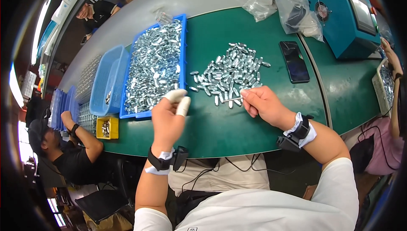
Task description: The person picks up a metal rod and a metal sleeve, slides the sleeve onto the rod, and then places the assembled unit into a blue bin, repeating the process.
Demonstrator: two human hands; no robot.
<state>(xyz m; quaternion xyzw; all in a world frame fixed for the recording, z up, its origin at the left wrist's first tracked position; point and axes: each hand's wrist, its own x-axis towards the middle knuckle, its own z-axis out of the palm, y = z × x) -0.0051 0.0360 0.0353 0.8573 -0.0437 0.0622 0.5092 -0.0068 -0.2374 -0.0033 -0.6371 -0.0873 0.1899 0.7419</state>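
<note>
My right hand (pixel 266 106) is closed in a pinch around a thin metal rod (pixel 231 100), which points left over the near edge of a heap of small shiny metal cylindrical parts (pixel 233 70) on the green tabletop. My left hand (pixel 168 118) wears white finger covers on its thumb and a finger. It hovers by the near right corner of a blue tray (pixel 183 53) full of similar metal parts (pixel 154 65). Its covered fingertips stand apart, and nothing shows between them; its other fingers are partly hidden.
A black phone (pixel 294 62) lies right of the heap. Farther right stands a teal machine with a screen (pixel 345 19). Clear plastic bags (pixel 292 8) lie at the back. Left of the tray are a light-blue basket (pixel 98 95) and a small yellow bin (pixel 100 130). Co-workers sit on both sides.
</note>
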